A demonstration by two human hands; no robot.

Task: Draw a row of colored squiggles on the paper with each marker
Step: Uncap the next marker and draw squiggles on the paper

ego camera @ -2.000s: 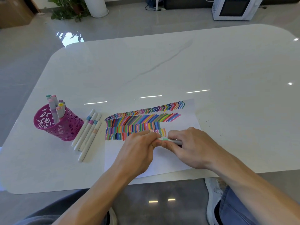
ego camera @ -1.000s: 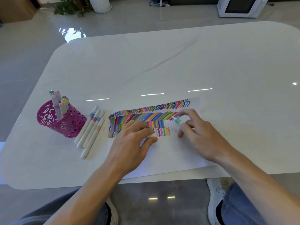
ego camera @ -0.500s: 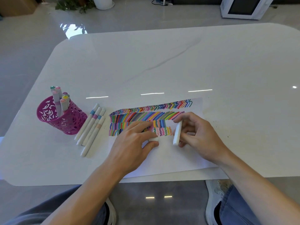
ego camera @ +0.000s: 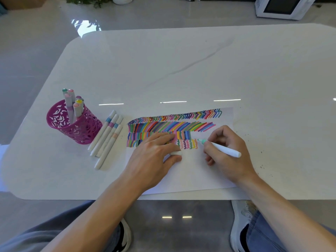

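Observation:
A white sheet of paper point(ego camera: 190, 171) lies near the table's front edge, its upper part filled with rows of colored strokes and squiggles point(ego camera: 187, 144). My right hand point(ego camera: 227, 153) grips a white marker point(ego camera: 222, 148) like a pen, its teal tip point(ego camera: 199, 140) just right of the last squiggle in the lowest row. My left hand point(ego camera: 154, 157) rests on the paper over the lower rows and holds a small white cap point(ego camera: 176, 153) between thumb and fingers.
A magenta cut-out cup point(ego camera: 72, 124) with several markers stands at the left. Several white markers point(ego camera: 107, 137) lie side by side between cup and paper. The white table point(ego camera: 181, 66) stretches far beyond the paper. My knees and shoes show below its edge.
My hands pulled apart with the cap off. My right hand turned the marker around into a writing grip and brought its teal tip to the end of the lowest row.

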